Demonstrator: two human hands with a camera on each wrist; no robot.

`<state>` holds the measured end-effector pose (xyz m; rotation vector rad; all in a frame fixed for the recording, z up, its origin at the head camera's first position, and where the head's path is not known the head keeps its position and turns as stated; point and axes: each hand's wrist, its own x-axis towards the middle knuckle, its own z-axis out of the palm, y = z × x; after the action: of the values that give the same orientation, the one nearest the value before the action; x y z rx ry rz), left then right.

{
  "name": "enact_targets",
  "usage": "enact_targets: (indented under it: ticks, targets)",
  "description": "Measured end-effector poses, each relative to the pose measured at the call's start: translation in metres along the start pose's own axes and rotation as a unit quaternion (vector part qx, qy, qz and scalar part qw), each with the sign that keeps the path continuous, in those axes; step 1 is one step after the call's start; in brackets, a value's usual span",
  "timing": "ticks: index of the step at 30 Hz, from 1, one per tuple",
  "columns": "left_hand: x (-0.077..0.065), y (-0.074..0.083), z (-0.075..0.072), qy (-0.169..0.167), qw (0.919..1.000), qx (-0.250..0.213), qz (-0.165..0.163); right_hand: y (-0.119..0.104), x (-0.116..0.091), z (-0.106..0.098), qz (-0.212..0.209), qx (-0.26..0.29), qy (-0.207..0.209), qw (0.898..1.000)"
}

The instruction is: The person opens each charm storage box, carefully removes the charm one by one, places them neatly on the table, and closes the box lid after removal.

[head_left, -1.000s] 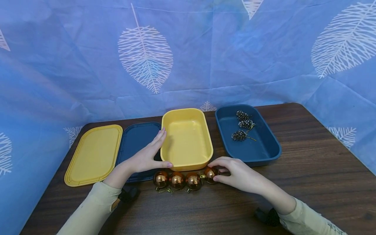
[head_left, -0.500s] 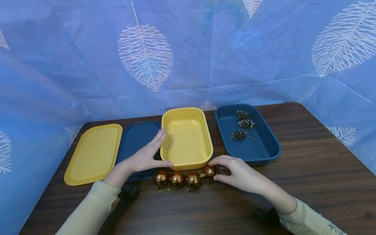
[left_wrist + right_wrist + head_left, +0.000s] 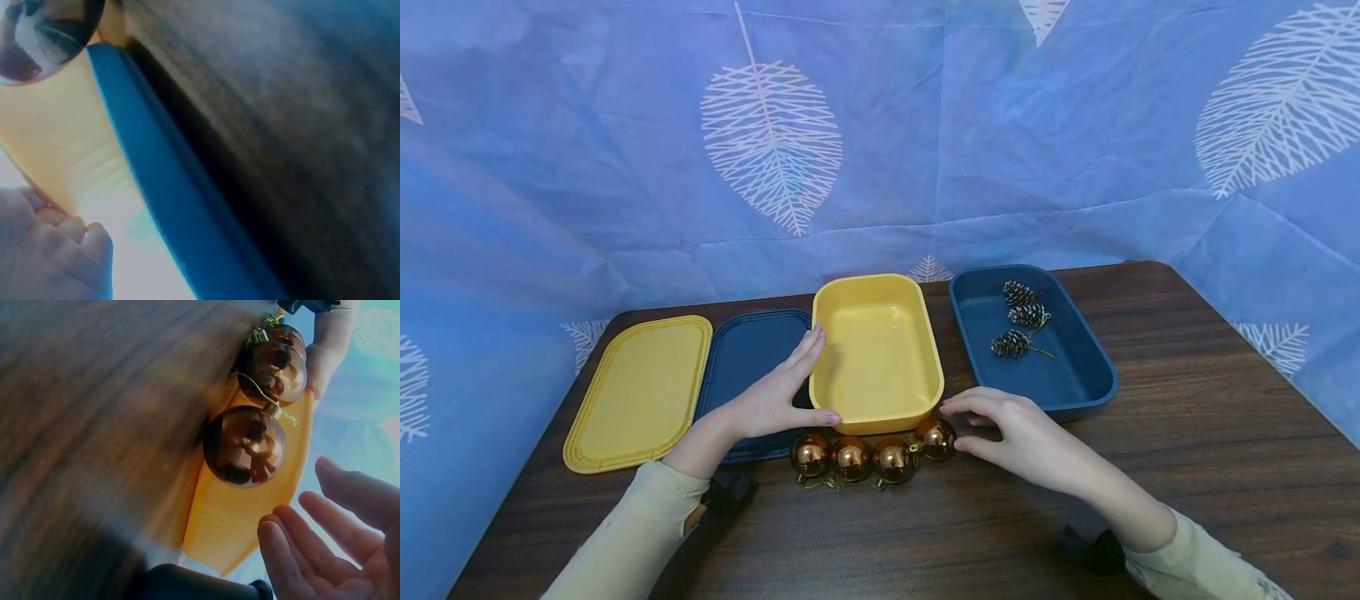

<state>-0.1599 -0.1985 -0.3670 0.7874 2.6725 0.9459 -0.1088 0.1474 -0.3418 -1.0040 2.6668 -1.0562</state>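
My left hand (image 3: pixel 760 410) rests against the left side of the yellow box (image 3: pixel 887 427), fingers straight and thumb at its near left corner. Several shiny copper-brown Christmas baubles (image 3: pixel 852 461) with gold hanging loops lie in a row along the box's near wall. Just right of the rightmost bauble (image 3: pixel 936 439) is my right hand (image 3: pixel 1026 440), its fingers loosely spread. A small gap parts that bauble (image 3: pixel 245 447) from the fingers in the right wrist view. In the left wrist view, one bauble (image 3: pixel 47 37) shows near the yellow wall.
To the right stands a dark blue box (image 3: pixel 1052 387) with three frosted pinecones (image 3: pixel 1011 344) in it. A blue lid (image 3: pixel 756 350) and a yellow lid (image 3: pixel 640 392) lie at left, the blue one partly under my left hand. Blue cloth (image 3: pixel 880 167) hangs behind the brown table (image 3: pixel 925 542).
My right hand has let go of the rightmost bauble and drawn slightly right. That bauble has shifted a little toward the yellow box. My left hand has kept its place.
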Motion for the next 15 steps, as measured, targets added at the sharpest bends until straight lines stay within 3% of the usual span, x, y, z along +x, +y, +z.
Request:
enact_targets:
  ticks: [5, 15]
  targets:
    - [0.000, -0.002, 0.000, -0.002, 1.0000, 0.000, -0.006, 0.001, -0.002, -0.007, -0.003, 0.006, 0.025, 1.000]
    - [0.000, 0.000, 0.000, 0.001, 1.0000, -0.002, 0.004, 0.007, -0.008, -0.026, -0.004, -0.050, 0.062, 0.997]
